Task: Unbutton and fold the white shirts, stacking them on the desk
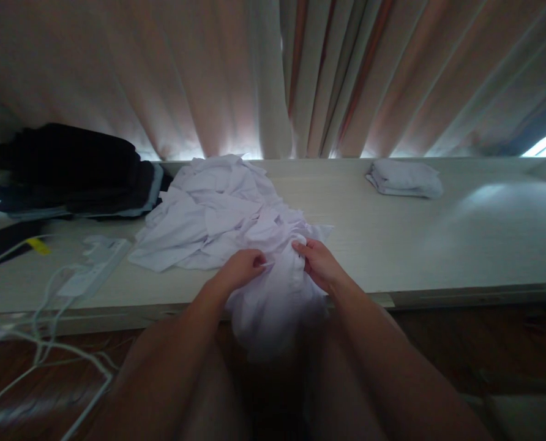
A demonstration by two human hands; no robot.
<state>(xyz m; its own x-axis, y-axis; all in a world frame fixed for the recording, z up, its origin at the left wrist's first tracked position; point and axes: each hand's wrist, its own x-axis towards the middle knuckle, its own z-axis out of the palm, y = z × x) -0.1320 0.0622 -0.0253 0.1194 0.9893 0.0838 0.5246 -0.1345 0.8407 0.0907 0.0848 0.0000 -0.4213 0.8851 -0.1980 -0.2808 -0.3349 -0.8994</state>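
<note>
A white garment (277, 294) hangs partly over the front edge of a pale ledge, its lower end blurred. My left hand (248, 266) pinches its left side between thumb and fingers. On the right side, my right hand (316, 260) grips the same cloth, thumb on top. Behind my hands the fabric runs into a crumpled heap of white cloth (213, 214) on the ledge; where one piece ends and another begins cannot be made out.
A folded white cloth (406, 179) lies at the back right of the ledge (466, 245). Dark folded clothes (75, 171) are stacked at the left. Before them sit a white power strip (93, 269) and loose cables. Curtains (199, 73) hang behind.
</note>
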